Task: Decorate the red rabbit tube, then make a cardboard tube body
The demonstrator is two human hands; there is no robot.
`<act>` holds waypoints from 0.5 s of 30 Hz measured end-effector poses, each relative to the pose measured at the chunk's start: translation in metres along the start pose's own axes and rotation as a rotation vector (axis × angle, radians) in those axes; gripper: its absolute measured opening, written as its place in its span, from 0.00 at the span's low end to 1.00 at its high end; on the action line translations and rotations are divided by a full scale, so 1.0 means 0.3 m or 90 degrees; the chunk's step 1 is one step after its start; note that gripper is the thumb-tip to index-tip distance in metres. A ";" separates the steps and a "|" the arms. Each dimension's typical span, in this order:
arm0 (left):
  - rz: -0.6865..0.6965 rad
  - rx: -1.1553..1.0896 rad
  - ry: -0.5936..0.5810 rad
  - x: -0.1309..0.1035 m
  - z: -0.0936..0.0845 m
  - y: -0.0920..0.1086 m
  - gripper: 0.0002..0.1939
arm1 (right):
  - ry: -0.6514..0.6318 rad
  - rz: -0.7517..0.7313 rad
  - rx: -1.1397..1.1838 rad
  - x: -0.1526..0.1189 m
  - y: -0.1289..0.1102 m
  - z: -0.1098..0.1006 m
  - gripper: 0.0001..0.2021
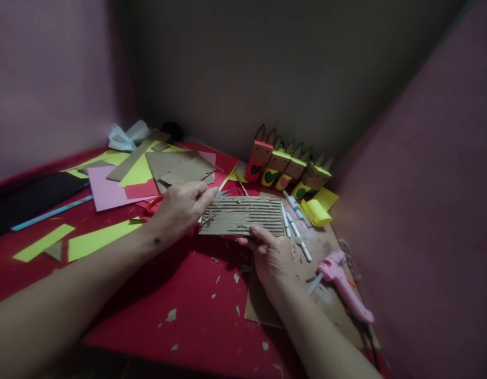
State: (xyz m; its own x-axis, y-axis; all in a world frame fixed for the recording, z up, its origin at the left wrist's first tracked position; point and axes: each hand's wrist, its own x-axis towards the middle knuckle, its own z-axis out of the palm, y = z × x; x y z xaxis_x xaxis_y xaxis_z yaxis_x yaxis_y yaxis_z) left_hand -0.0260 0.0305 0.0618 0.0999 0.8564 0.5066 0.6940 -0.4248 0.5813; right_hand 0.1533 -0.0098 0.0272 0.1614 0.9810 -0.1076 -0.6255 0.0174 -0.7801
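Note:
A rectangular piece of corrugated cardboard (243, 215), its ridges bared and partly torn, is held above the table between both hands. My left hand (180, 208) grips its left end, thumb and fingers closed on the edge. My right hand (272, 258) pinches the lower right edge, with the thumb on the ridged face. Behind my left hand lie red-handled scissors (153, 204), mostly hidden by the hand. Small torn paper scraps (171, 315) are scattered on the red tabletop (148, 326) below.
Several rabbit-like cardboard figures (271, 163) stand along the back. Right of the hands, white markers (298, 237) and a pink glue gun (344, 284) lie on a cardboard sheet (262, 305). Cardboard offcuts (184, 166), a pink sheet (109, 189) and yellow strips (103, 239) lie left.

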 end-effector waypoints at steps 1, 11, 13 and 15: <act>-0.042 -0.034 0.001 0.012 -0.004 -0.010 0.16 | 0.012 0.005 0.011 0.006 -0.006 -0.001 0.10; -0.336 -0.492 -0.347 -0.010 0.040 0.006 0.09 | -0.040 0.052 0.022 0.004 0.002 0.008 0.12; -0.315 -0.533 -0.355 -0.017 0.042 0.008 0.09 | -0.042 0.051 0.019 0.001 0.002 0.010 0.15; -0.282 -0.562 -0.350 -0.016 0.039 0.003 0.09 | -0.033 0.034 0.016 0.002 -0.003 0.011 0.17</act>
State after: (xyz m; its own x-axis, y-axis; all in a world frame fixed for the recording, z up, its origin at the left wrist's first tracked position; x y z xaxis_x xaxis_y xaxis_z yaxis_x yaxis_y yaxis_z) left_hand -0.0176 0.0295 0.0523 0.4214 0.9034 -0.0789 0.0219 0.0768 0.9968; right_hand 0.1514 -0.0088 0.0299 0.0879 0.9892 -0.1170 -0.6508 -0.0319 -0.7586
